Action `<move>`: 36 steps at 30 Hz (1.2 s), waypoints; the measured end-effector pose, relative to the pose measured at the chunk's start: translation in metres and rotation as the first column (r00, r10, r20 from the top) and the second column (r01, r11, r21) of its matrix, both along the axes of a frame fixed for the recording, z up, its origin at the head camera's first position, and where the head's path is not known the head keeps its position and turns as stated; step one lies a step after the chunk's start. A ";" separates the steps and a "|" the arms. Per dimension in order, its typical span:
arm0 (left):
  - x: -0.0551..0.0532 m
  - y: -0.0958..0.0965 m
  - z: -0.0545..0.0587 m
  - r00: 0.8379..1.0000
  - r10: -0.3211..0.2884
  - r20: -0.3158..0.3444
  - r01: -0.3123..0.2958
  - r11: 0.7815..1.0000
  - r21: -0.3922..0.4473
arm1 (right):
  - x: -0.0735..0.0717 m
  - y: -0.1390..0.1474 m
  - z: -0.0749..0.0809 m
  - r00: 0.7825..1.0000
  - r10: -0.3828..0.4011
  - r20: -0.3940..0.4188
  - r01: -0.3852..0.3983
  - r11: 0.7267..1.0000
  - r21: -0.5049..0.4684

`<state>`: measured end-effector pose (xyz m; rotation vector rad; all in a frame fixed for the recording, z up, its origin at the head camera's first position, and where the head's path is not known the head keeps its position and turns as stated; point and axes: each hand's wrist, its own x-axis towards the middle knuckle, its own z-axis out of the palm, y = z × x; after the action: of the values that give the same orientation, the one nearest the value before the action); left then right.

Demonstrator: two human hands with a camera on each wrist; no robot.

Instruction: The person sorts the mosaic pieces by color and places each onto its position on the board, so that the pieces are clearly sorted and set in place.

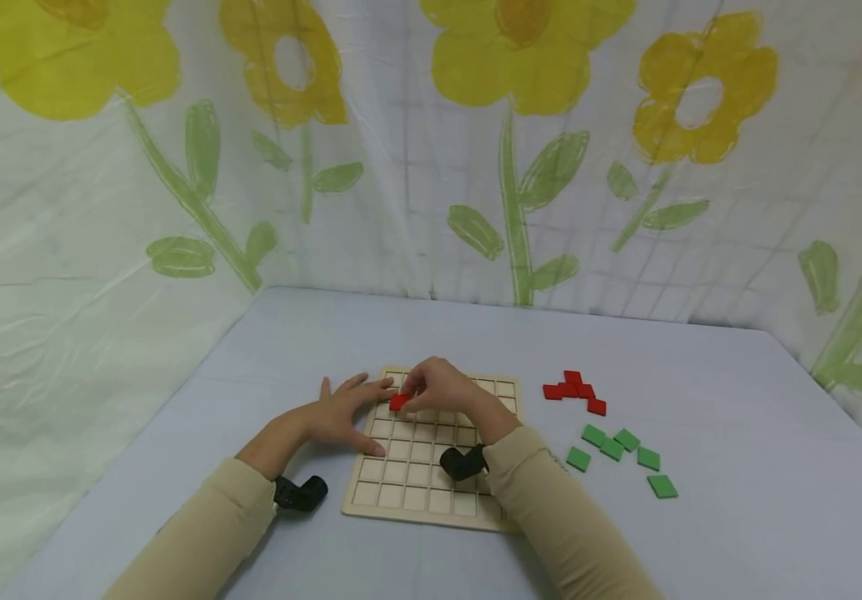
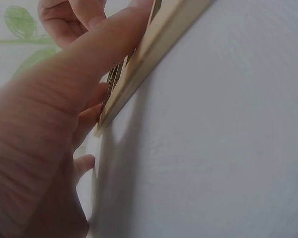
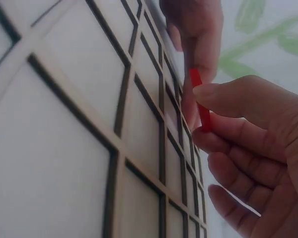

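A wooden grid board (image 1: 392, 472) lies on the table, divided into square cells by raised strips. My right hand (image 1: 442, 390) is over its far left part and pinches a red square tile (image 1: 398, 402) between thumb and fingers. In the right wrist view the red tile (image 3: 200, 101) is seen edge-on, just off the grid. My left hand (image 1: 344, 415) rests at the board's left edge with fingers spread, its thumb on the board near the rim. The left wrist view shows the left hand (image 2: 64, 89) beside the board's side edge (image 2: 149, 57).
Right of the board lie several red tiles (image 1: 572, 390) in a loose cluster. Nearer and further right several green tiles (image 1: 612, 449) are scattered. A black wrist camera (image 1: 463, 463) hangs over the board under my right sleeve. A flower-painted curtain (image 1: 401, 192) stands behind the table.
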<state>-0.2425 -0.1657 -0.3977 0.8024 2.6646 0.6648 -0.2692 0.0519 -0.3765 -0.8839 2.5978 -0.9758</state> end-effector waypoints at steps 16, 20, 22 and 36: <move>0.000 -0.001 0.000 1.000 0.009 0.008 -0.009 1.000 0.011 | 0.005 -0.022 -0.003 1.000 -0.017 0.000 0.017 0.999 0.037; -0.001 0.000 0.001 1.000 0.007 0.003 -0.007 1.000 0.009 | 0.006 -0.023 -0.002 1.000 -0.026 -0.004 0.026 0.999 0.041; -0.001 0.000 0.001 1.000 0.005 0.001 -0.005 1.000 0.006 | 0.006 -0.023 -0.002 1.000 -0.029 -0.006 0.029 0.999 0.041; 0.000 0.001 0.002 1.000 0.007 0.008 -0.007 1.000 0.007 | 0.008 -0.024 -0.002 0.999 -0.052 0.007 0.052 0.998 0.024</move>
<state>-0.2427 -0.1650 -0.3961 0.7905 2.6602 0.6775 -0.2613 0.0279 -0.3786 -0.8089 2.6325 -0.9573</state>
